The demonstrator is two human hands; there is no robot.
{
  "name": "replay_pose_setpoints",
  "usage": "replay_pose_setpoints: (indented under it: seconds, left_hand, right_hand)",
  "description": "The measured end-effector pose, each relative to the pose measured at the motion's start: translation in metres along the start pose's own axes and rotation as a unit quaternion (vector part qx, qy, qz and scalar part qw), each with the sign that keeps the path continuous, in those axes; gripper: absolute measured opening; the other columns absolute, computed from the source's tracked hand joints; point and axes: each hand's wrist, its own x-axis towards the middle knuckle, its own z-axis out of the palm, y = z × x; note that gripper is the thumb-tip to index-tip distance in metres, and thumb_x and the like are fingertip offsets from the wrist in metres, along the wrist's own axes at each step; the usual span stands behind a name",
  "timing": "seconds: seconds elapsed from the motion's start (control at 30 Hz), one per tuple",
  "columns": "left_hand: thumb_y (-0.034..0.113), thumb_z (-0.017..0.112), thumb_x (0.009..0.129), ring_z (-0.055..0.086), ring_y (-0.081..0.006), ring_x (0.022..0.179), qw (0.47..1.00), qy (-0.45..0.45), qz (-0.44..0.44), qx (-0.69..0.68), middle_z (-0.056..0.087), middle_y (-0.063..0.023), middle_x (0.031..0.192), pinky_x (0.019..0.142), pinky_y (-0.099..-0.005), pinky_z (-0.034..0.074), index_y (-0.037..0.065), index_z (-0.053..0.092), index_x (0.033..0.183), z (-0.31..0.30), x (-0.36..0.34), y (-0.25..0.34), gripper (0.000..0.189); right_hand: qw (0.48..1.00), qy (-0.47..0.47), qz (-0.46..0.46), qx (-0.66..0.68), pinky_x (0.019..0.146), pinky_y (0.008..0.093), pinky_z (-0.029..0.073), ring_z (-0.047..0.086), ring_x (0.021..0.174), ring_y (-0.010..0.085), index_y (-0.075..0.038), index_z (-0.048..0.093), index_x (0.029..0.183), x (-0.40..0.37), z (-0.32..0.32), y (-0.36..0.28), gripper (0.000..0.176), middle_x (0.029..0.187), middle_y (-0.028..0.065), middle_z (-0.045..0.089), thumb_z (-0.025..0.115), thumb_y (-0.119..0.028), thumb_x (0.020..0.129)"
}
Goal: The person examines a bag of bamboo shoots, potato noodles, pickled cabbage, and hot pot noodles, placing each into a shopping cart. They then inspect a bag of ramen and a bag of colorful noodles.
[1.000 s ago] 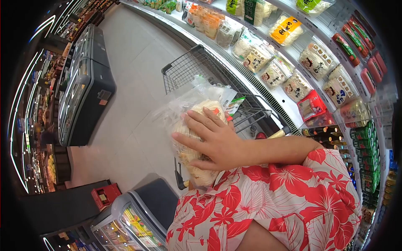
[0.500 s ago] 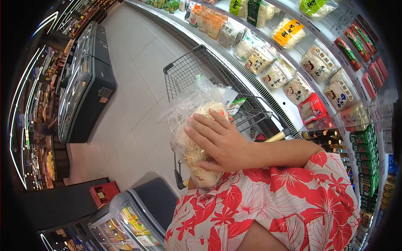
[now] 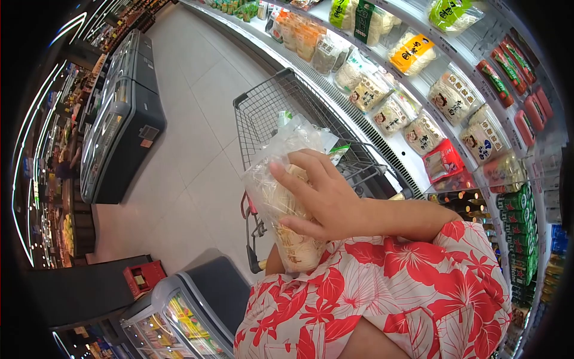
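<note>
My right hand [image 3: 329, 194] is on a clear plastic bag of pale noodles [image 3: 296, 250], its fingers bent over the upper face and the thumb lower down. The bag's crumpled top points away from me, and its lower end is close to my body. Of my left arm, only a strip of forearm [image 3: 275, 262] shows beside the bag; the left hand is hidden under it. Beyond the bag stands a wire shopping cart [image 3: 240, 100] with some packets inside, partly covered by the bag and my hand.
A chilled shelf [image 3: 412, 81] along the right carries noodle packs, sausages, green cans and bottles. On the left stands a long grey freezer [image 3: 122, 125], with another freezer [image 3: 185, 311] at lower left beside a red box [image 3: 143, 278]. Tiled floor [image 3: 203, 107] runs between.
The bag has tilted and shifted slightly right, and its loose plastic is bunched more narrowly. My right hand's fingers have bent more around it. The cart's red-trimmed side part now shows at left.
</note>
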Motion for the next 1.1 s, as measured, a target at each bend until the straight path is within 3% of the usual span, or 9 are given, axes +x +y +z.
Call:
replay_pose_setpoints:
  seconds: [0.17, 0.4, 0.7, 0.8, 0.87, 0.93, 1.03, 1.07, 1.1]
  left_hand:
    - [0.042, 0.054, 0.090, 0.057, -0.0270, 0.110, 1.000, 0.009, 0.004, 0.008, 0.054, -0.0149, 0.124, 0.092, -0.0438, 0.049, 0.005, 0.037, 0.136, -0.002, 0.000, 0.002, 0.061]
    - [0.042, 0.054, 0.090, 0.057, -0.0270, 0.111, 1.000, 0.022, 0.010, 0.019, 0.054, -0.0150, 0.125, 0.092, -0.0438, 0.049, 0.004, 0.038, 0.136, -0.005, 0.000, 0.005, 0.061]
    - [0.042, 0.055, 0.090, 0.057, -0.0270, 0.111, 0.999, 0.040, 0.016, 0.029, 0.054, -0.0150, 0.125, 0.092, -0.0438, 0.049, 0.004, 0.038, 0.135, -0.010, 0.000, 0.008, 0.062]
    - [0.041, 0.056, 0.090, 0.057, -0.0270, 0.111, 0.998, 0.047, 0.026, 0.028, 0.054, -0.0150, 0.125, 0.092, -0.0437, 0.050, 0.003, 0.038, 0.135, -0.013, -0.003, 0.008, 0.062]
    - [0.041, 0.056, 0.090, 0.057, -0.0270, 0.111, 0.998, 0.052, 0.037, 0.026, 0.054, -0.0150, 0.125, 0.092, -0.0437, 0.050, 0.003, 0.038, 0.135, -0.016, -0.005, 0.008, 0.062]
    - [0.041, 0.056, 0.090, 0.057, -0.0270, 0.111, 0.997, 0.055, 0.047, 0.022, 0.054, -0.0150, 0.125, 0.092, -0.0437, 0.050, 0.003, 0.038, 0.135, -0.016, -0.006, 0.008, 0.062]
    - [0.025, 0.056, 0.093, 0.059, -0.0241, 0.109, 0.989, 0.080, 0.110, 0.066, 0.056, -0.0132, 0.125, 0.087, -0.0387, 0.053, 0.003, 0.039, 0.134, -0.035, -0.005, 0.011, 0.049]
    - [0.025, 0.056, 0.093, 0.059, -0.0241, 0.109, 0.988, 0.077, 0.116, 0.063, 0.056, -0.0132, 0.125, 0.087, -0.0387, 0.053, 0.003, 0.039, 0.134, -0.036, -0.002, 0.010, 0.049]
    - [0.024, 0.055, 0.093, 0.059, -0.0236, 0.108, 0.988, 0.086, 0.109, 0.073, 0.056, -0.0128, 0.124, 0.086, -0.0379, 0.054, 0.003, 0.039, 0.134, -0.039, 0.001, 0.010, 0.048]
  right_hand:
    - [0.999, -0.007, -0.040, -0.031, 0.101, 0.0493, 0.034, 0.040, 0.122, 0.0416, 0.000, 0.048, 0.130, -0.004, 0.002, 0.000, 0.061, 0.136, 0.0245, 0.039, 0.059, -0.038, 0.083]
    - [0.997, -0.025, -0.072, -0.030, 0.102, 0.0504, 0.033, 0.039, 0.125, 0.0401, -0.001, 0.049, 0.130, -0.008, 0.006, -0.004, 0.061, 0.138, 0.0233, 0.040, 0.058, -0.040, 0.083]
    - [0.996, -0.082, -0.036, 0.014, 0.107, 0.0570, 0.022, 0.027, 0.134, 0.0458, -0.002, 0.033, 0.141, -0.023, 0.005, -0.005, 0.077, 0.144, 0.0298, 0.026, 0.061, -0.044, 0.082]
    - [0.997, -0.081, -0.013, 0.004, 0.110, 0.0500, 0.022, 0.027, 0.135, 0.0413, -0.003, 0.028, 0.143, -0.037, 0.008, 0.012, 0.076, 0.146, 0.0269, 0.026, 0.059, -0.040, 0.085]
    - [0.984, -0.058, 0.099, 0.139, 0.111, 0.0431, 0.022, 0.025, 0.138, 0.0367, -0.001, 0.019, 0.145, -0.049, 0.008, 0.033, 0.077, 0.148, 0.0252, 0.024, 0.059, -0.034, 0.088]
    - [0.881, -0.034, 0.276, 0.383, 0.112, 0.0368, 0.021, 0.024, 0.138, 0.0297, 0.002, 0.014, 0.146, -0.060, 0.014, 0.051, 0.075, 0.149, 0.0221, 0.024, 0.055, -0.031, 0.091]
    - [0.892, -0.044, 0.297, 0.339, 0.112, 0.0346, 0.019, 0.025, 0.137, 0.0245, 0.001, 0.012, 0.147, -0.062, 0.007, 0.076, 0.074, 0.147, 0.0187, 0.027, 0.053, -0.029, 0.093]
    - [0.842, -0.016, 0.357, 0.405, 0.110, 0.0343, 0.025, 0.032, 0.133, 0.0232, 0.001, 0.014, 0.146, -0.063, 0.005, 0.079, 0.075, 0.143, 0.0179, 0.034, 0.056, -0.028, 0.092]
    - [0.836, -0.020, 0.389, 0.387, 0.107, 0.0338, 0.030, 0.038, 0.128, 0.0222, 0.001, 0.017, 0.145, -0.066, 0.006, 0.088, 0.074, 0.139, 0.0170, 0.039, 0.058, -0.027, 0.091]
